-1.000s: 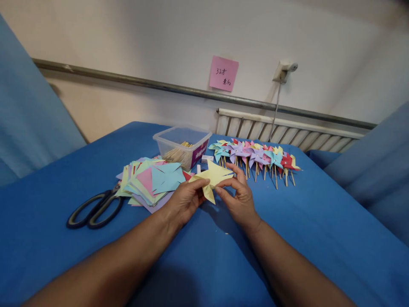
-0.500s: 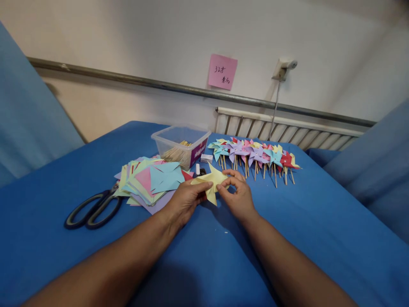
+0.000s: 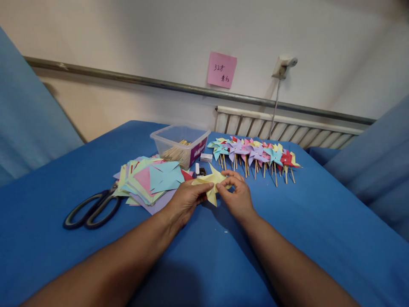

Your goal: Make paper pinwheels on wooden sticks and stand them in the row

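Between my two hands is a pale yellow paper pinwheel [image 3: 211, 195], its points folded in toward the middle. My left hand [image 3: 189, 195] grips its left side, thumb on top near the centre and fingers underneath. On the right side, my right hand [image 3: 237, 194] pinches the paper between thumb and fingers close to the centre. No stick shows on this pinwheel. Just behind it lie a small dark object with a white part [image 3: 200, 170] and a little white box [image 3: 206, 157].
Left of my hands is a pile of coloured paper squares [image 3: 142, 181], with scissors [image 3: 92, 209] partly under it. A clear plastic box [image 3: 159, 135] holds wooden sticks [image 3: 177, 150]. Several finished pinwheels [image 3: 255, 153] on sticks lie at the back right of the blue cloth [image 3: 287, 238].
Almost nothing differs. Both hands keep hold of the yellow pinwheel in nearly the same pose, and the view has shifted very slightly.
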{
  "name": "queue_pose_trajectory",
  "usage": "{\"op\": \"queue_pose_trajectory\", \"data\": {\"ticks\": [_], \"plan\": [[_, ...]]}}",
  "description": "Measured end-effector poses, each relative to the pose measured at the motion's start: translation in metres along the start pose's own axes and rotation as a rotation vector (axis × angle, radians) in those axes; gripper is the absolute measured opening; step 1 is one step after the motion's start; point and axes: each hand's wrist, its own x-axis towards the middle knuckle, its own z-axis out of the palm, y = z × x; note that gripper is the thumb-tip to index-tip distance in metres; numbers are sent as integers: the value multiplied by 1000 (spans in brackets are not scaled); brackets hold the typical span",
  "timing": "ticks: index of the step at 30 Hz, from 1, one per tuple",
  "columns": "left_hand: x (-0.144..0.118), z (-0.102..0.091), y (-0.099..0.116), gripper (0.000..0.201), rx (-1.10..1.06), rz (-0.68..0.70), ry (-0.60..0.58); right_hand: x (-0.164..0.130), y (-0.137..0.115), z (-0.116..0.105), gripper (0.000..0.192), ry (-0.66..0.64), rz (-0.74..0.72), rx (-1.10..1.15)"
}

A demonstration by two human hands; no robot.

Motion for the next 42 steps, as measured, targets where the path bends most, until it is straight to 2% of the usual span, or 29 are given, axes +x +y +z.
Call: {"op": "queue_pose_trajectory", "data": {"ticks": [15,18,20,23,26,30,34,37,40,42], "plan": [[-2,3,1,27,-11,4,29,-1,1,2,13,-5,10,-5],[-1,2,3,30,39,35,21,0,2,2,8,-6,34,96],[0,1,6,31,90,37,-12,2,1,0,18,-20,124,256],[-1,-2,13,28,216,4,-68,7,-4,-6,44,-173,320,522],[-5,-3,19,22,344,-32,-150,9,-9,-14,55,-372,456,638],[-10,-2,24,17,438,-38,-217,9,-10,-20,58,-495,499,576],[-10,-3,24,8,537,-23,-224,8,-6,-20,54,-527,499,547],[-6,-4,21,6,521,-16,-175,6,-4,-14,52,-457,504,536],[-2,-3,14,10,387,-11,-82,4,-3,-2,52,-205,504,593],[-2,0,8,17,206,-5,-63,3,-1,6,53,-20,504,674]]}}
